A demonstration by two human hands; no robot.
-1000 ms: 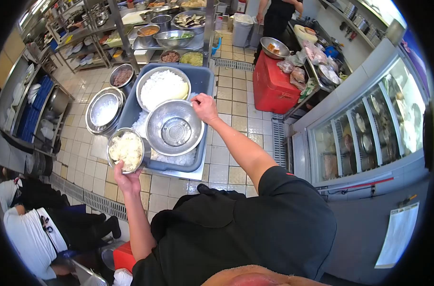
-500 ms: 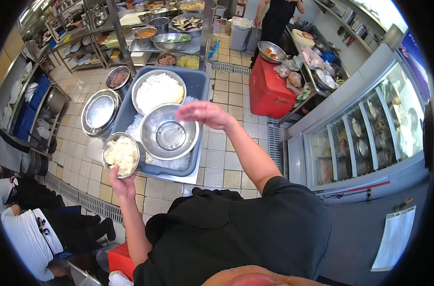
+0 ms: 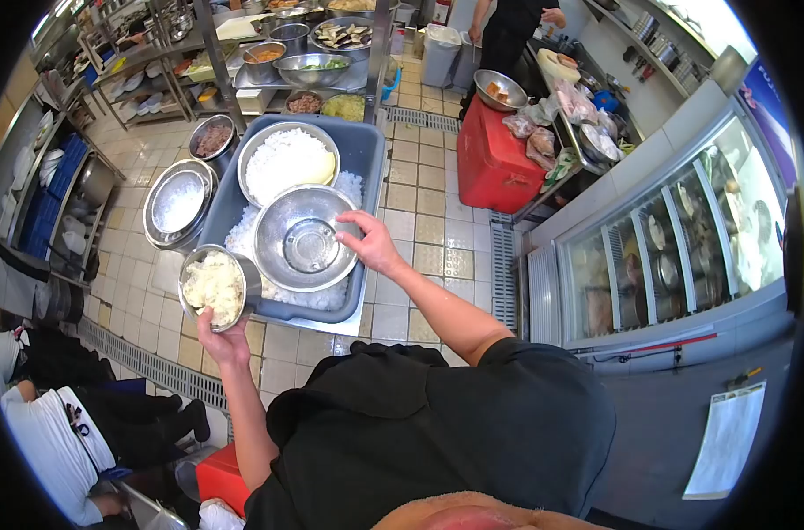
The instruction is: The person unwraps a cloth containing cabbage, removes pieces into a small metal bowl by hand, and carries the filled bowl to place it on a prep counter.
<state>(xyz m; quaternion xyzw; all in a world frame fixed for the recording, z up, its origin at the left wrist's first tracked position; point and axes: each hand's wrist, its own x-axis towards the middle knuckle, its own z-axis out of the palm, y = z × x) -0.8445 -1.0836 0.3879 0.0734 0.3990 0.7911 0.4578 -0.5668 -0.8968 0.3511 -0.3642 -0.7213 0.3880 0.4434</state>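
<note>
My left hand (image 3: 224,341) grips a deep steel container (image 3: 253,284) with its thumb over the rim. Pale yellowish, lumpy food (image 3: 213,287) fills it, and its mouth tilts towards me. Over the right rim of a wide steel bowl (image 3: 283,256) hovers my right hand (image 3: 375,243), thumb and fingers apart with nothing between them. That bowl holds no food, only a wet-looking shine at its bottom. It rests on crushed ice (image 3: 318,299) in a grey-blue tub (image 3: 373,168). Behind it, overlapping its rim, stands a larger steel bowl of white shredded food (image 3: 285,166) with a pale yellow piece at one side.
Left of the tub are stacked steel bowls (image 3: 161,231) and a pot of reddish-brown food (image 3: 215,140). A steel rack with several food bowls (image 3: 318,75) stands behind. On the right are a red cooler (image 3: 499,163) and a glass-doored fridge (image 3: 662,243). Other people work nearby.
My right hand has dropped from above the steel bowl to its right rim, its fingers now curved. The container in my left hand has shifted slightly left in view.
</note>
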